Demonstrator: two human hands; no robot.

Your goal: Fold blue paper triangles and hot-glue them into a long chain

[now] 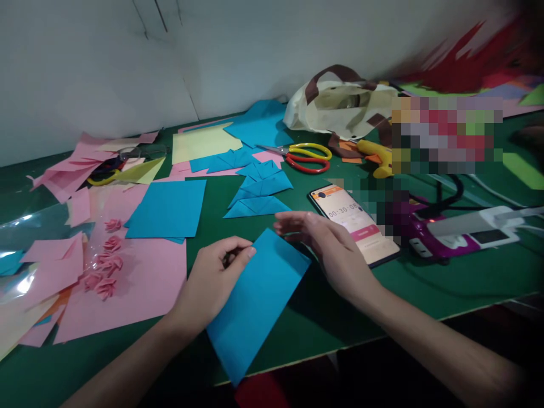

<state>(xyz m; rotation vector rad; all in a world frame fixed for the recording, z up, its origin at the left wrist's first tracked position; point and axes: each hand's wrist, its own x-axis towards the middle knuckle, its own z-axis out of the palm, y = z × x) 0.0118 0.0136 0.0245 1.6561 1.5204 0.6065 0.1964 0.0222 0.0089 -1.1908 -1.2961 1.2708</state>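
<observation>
A blue paper sheet [259, 300] lies slanted at the front of the green table, its lower corner past the edge. My left hand [221, 277] pinches its upper left edge between thumb and curled fingers. Over the sheet's upper right edge is my right hand [327, 243], its fingers extended and nothing visible in them. Folded blue paper pieces [259, 207] are lined up just beyond the sheet. To the left rests a stack of blue squares [170, 209].
Pink paper roses [106, 263] sit on pink paper at left. A phone [348, 221] lies right of my right hand, near a purple power strip [446, 241]. Red-and-yellow scissors [308, 157] and a cream bag [335, 107] are behind. The table's front edge [420, 323] runs nearby.
</observation>
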